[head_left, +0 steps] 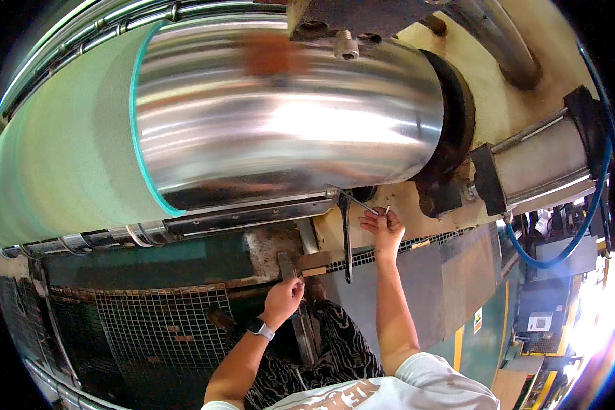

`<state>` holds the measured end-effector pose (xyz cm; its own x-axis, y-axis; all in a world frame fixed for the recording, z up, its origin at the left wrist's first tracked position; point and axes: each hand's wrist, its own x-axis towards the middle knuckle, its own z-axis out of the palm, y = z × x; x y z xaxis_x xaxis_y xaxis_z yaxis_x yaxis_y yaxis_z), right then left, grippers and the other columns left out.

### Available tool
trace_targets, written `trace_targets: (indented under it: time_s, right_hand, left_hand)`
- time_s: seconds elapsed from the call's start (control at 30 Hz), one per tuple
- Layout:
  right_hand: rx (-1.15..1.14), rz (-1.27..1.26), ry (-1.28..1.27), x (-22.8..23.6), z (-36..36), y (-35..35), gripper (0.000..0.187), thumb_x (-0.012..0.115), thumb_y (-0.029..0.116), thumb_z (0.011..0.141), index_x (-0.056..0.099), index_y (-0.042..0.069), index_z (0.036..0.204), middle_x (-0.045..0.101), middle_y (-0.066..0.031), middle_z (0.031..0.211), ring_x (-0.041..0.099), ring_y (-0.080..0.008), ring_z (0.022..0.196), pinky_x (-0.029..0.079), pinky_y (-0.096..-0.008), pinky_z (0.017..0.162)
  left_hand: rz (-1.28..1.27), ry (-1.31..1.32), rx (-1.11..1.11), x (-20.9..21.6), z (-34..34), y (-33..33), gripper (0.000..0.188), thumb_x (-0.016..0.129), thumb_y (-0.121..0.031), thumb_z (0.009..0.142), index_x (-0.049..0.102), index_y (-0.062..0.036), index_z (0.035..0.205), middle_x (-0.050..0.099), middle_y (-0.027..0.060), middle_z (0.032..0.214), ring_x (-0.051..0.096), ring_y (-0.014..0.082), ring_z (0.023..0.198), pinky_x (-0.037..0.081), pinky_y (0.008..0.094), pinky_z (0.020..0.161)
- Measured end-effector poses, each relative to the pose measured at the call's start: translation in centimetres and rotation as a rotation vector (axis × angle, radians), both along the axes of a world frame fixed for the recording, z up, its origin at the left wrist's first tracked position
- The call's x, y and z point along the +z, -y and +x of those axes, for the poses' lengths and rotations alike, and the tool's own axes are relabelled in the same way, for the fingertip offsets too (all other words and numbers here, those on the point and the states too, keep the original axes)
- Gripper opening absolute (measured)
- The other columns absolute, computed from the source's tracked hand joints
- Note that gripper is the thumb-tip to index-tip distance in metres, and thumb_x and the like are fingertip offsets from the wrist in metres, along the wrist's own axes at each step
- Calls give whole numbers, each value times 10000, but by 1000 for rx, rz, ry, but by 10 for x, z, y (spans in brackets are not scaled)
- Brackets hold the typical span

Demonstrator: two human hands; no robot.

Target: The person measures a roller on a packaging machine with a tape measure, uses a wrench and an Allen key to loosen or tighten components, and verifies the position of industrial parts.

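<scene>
Right hand (pixel 384 225) pinching thin L-shaped metal hex key (pixel 362 203), long axis angled up-left under polished steel roller (pixel 287 116); left hand (pixel 285 295) fisted on grey metal bracket (pixel 288 265).

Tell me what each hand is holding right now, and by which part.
The right hand pinches a thin metal hex key at its bent outer end. The left hand grips the top of a dark metal bar; what kind of part it is, I cannot tell.

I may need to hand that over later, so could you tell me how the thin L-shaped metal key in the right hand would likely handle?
The L-shaped key looks like a slim steel rod, so probably stiff and light. Its smooth, shiny finish suggests it could slip between the fingers; the right hand pinches it by one end. Its bend should keep it from rolling far if dropped, though the wire mesh guard below might let it fall through.
</scene>
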<state>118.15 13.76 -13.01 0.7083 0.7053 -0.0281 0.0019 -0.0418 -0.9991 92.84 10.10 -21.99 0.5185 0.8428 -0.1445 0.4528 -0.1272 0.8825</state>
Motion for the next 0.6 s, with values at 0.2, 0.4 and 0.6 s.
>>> trace_targets:
  time_s: [0.2,0.4,0.6]
  right_hand:
    - [-25,26,0,-5,2,0,188,395,52,881,492,-87,962,603,-215,869,641,-287,719,550,-337,629]
    - [60,2,-87,0,-25,-6,243,404,114,907,483,-93,1008,597,-219,886,637,-290,748,546,-335,652]
    - [417,-192,339,-1,-17,-6,198,398,59,891,456,-75,1025,617,-179,878,638,-254,770,529,-321,644]
  left_hand:
    - [-24,-40,-16,1,-11,0,202,559,-221,826,578,-30,891,631,138,778,619,275,659,488,350,572]
    - [-3,-26,-7,-9,-17,0,203,564,-226,821,576,-32,880,632,127,751,619,272,646,486,351,568]
    - [-2,-14,29,-11,-25,3,198,563,-225,822,579,-33,870,631,126,744,617,265,638,477,353,556]
